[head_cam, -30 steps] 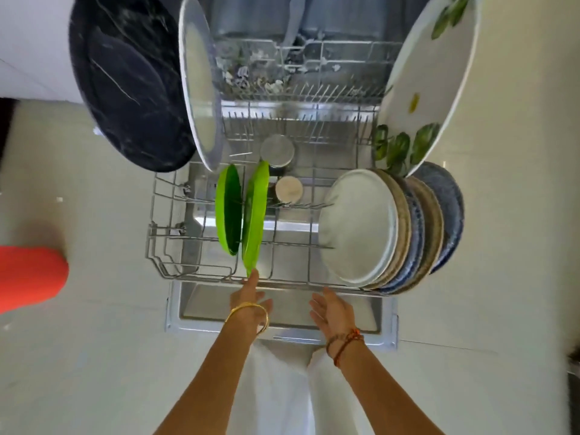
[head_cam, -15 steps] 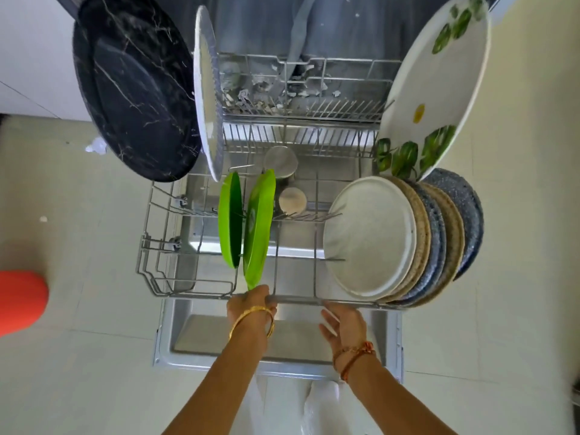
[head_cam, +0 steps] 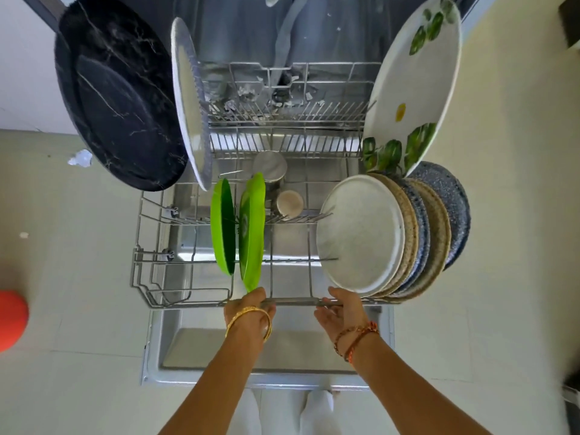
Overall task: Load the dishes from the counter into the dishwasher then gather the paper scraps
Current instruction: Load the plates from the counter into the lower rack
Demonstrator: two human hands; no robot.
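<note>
Loading appears complete: the lower rack [head_cam: 201, 301] front rail is gripped by the left hand [head_cam: 249, 312] and right hand [head_cam: 340, 310]. An even inward push is called for next.

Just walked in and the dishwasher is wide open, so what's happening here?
A person is at the open dishwasher with both hands on the front bar of the pulled-out lower rack: the left hand below the two green plates, the right hand by the stack of round plates. The rack is already loaded, with a black marbled platter and a leaf-print platter at the back. Paper scraps lie deeper inside.
</note>
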